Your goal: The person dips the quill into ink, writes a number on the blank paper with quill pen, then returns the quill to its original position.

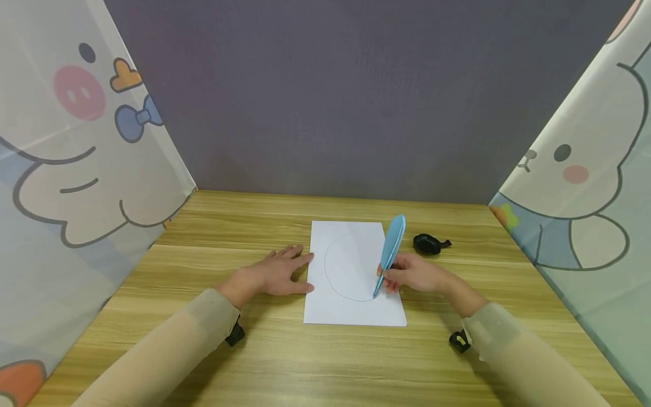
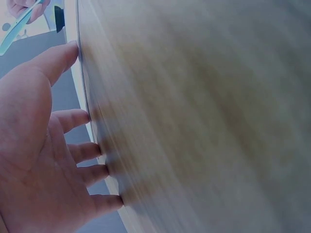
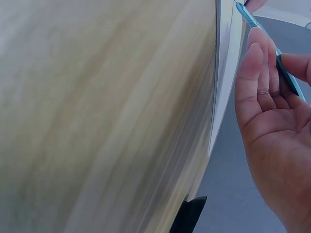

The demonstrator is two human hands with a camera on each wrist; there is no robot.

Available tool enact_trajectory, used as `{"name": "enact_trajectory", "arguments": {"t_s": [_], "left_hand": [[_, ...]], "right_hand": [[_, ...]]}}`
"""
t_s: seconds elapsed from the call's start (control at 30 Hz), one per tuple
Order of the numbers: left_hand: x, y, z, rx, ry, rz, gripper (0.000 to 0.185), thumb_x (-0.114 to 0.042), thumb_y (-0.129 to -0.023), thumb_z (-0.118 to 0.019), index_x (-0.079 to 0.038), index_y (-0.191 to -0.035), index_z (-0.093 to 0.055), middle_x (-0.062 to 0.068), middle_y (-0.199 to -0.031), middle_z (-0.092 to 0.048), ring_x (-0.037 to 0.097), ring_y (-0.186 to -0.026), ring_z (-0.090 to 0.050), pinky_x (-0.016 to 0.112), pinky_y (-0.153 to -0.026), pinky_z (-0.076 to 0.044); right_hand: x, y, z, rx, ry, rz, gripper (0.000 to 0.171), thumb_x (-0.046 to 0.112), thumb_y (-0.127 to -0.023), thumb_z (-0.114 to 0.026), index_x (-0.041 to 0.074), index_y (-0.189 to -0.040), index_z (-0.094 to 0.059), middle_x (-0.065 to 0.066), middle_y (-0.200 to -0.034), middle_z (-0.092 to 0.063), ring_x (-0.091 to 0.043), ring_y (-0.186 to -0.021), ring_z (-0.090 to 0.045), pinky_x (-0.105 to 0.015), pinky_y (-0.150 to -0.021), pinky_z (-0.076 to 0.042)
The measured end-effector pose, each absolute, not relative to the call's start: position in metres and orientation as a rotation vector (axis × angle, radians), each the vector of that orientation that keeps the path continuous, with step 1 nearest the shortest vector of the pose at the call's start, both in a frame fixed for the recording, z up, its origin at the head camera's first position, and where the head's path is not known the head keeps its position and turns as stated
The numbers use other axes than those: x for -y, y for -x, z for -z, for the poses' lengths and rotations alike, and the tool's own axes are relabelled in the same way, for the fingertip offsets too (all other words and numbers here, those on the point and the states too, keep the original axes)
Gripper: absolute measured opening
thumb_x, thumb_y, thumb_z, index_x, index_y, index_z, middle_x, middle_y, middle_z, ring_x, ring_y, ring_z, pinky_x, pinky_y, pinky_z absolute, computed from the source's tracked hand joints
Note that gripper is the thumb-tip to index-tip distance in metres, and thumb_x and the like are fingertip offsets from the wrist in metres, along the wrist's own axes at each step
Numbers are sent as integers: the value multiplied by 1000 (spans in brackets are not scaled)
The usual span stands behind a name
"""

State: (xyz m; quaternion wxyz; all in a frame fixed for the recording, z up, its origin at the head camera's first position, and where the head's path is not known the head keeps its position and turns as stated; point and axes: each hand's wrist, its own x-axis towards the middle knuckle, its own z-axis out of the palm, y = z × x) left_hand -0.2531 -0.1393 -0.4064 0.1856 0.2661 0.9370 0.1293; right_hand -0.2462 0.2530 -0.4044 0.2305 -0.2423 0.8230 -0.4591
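1. Head view shows your right hand [image 1: 414,276] pinching a blue feather-shaped pen [image 1: 390,253], its tip down on the sheet of paper [image 1: 354,277] at the near right of a curved pencil-thin line [image 1: 330,271]; keep that tip in steady contact and move slowly, so the curve closes without a wobble
2. Your grip on the pen is low, fingers curled round the barrel close to the tip, as the right wrist view confirms; I judge this gives good control, so don't slide your hold up toward the wide feather end
3. Let the heel of the right hand rest on the paper's right edge and pivot from the wrist rather than the elbow
4. Your left hand [image 1: 274,274] lies flat, fingers [image 2: 85,150] straight and spread, holding nothing; its fingertips touch the paper's left edge. Press lightly there, since the sheet could turn under the pen
5. The paper sits in the middle of the wooden table [image 1: 213,226], long side running away from you, both forearms angled inward toward it
6. A small black object [image 1: 427,244] lies just right of the paper's far corner; keep your right wrist away from it
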Motion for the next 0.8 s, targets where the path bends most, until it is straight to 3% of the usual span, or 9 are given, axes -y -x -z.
{"name": "enact_trajectory", "arguments": {"t_s": [0.33,0.8], "left_hand": [[139,253,407,-2638,-754,-368,91,-67,-106,-59,-22,-177,-25,16,-186,-11,45,-171,-11,70,-136,-13],[139,254,407,-2648,-760,-352,90,-66,-106,-60,-22,-177,-26,17,-185,-12,45,-171,-12,70,-136,-13]], "right_hand": [[-259,251,402,-2280,663,1276,28,11,-113,-56,-13,-122,-68,-22,-100,-76,-21,-88,-75,-34,-78,-67],[-264,261,398,-2382,590,1232,29,15,-112,-60,-11,-121,-72,-19,-96,-78,-24,-87,-76,-36,-77,-67]]}}
